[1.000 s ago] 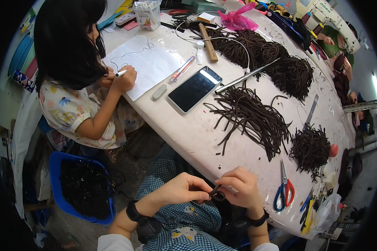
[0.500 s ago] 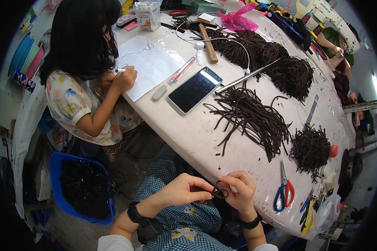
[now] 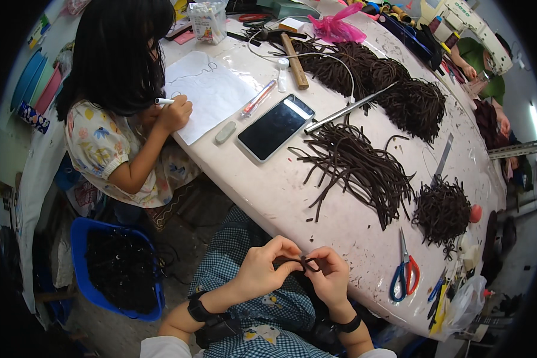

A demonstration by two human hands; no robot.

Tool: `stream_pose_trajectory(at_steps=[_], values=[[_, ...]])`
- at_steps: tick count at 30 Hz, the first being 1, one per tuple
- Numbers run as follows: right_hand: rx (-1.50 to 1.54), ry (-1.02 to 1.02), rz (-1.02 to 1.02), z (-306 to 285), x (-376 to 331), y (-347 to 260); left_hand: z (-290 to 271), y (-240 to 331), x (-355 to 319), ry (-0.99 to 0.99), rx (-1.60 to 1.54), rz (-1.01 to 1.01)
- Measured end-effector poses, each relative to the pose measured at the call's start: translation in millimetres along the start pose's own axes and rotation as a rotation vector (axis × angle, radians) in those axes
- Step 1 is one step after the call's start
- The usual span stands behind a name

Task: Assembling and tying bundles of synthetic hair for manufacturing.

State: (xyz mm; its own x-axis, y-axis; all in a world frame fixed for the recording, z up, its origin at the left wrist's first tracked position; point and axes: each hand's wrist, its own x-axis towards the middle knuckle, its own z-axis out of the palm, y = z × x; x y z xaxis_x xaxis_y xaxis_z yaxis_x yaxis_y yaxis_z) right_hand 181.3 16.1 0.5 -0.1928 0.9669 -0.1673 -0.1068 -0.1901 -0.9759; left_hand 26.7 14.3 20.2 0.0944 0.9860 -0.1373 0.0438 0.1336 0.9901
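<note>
Between my two hands, just off the table's near edge, is a dark brown cord (image 3: 312, 263) bent into a small loop. My left hand (image 3: 267, 267) pinches one side of it between thumb and fingers. The fingers of my right hand (image 3: 329, 271) are closed on the other side, by the loop. On the table beyond lies a loose spread of cut brown cords (image 3: 364, 170). To its right sits a smaller tangled bundle of cords (image 3: 441, 212). Scissors (image 3: 404, 268) with one blue and one red handle lie to the right of my right hand.
A phone (image 3: 276, 128), a metal rod (image 3: 349, 108) and a hammer (image 3: 295, 59) lie on the table (image 3: 262, 185). Larger cord heaps (image 3: 411, 110) are behind them. At the left a person (image 3: 122, 119) draws on white paper (image 3: 206, 89). A blue basket (image 3: 80, 262) of dark scraps stands below.
Both hands have shifted slightly left and up, and the cord's loop now shows more clearly between them. The person's pen hand has moved slightly.
</note>
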Motion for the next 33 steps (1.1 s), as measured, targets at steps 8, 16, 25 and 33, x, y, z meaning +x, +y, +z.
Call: stream_pose_trajectory(at_steps=[8, 16, 25, 33], values=[[-0.005, -0.04, 0.007, -6, -6, 8, -3, 0, 4, -0.093, 0.192, 0.154], [0.247, -0.037, 0.249, -13, -21, -2, -1, -6, 2, -0.137, -0.108, -0.025], [-0.615, -0.078, -0.566, -5, -16, -13, -2, -13, 5, -0.19, -0.256, -0.248], [-0.616, -0.099, -0.474, -6, -10, -14, -4, -12, 5, -0.182, -0.244, -0.175]])
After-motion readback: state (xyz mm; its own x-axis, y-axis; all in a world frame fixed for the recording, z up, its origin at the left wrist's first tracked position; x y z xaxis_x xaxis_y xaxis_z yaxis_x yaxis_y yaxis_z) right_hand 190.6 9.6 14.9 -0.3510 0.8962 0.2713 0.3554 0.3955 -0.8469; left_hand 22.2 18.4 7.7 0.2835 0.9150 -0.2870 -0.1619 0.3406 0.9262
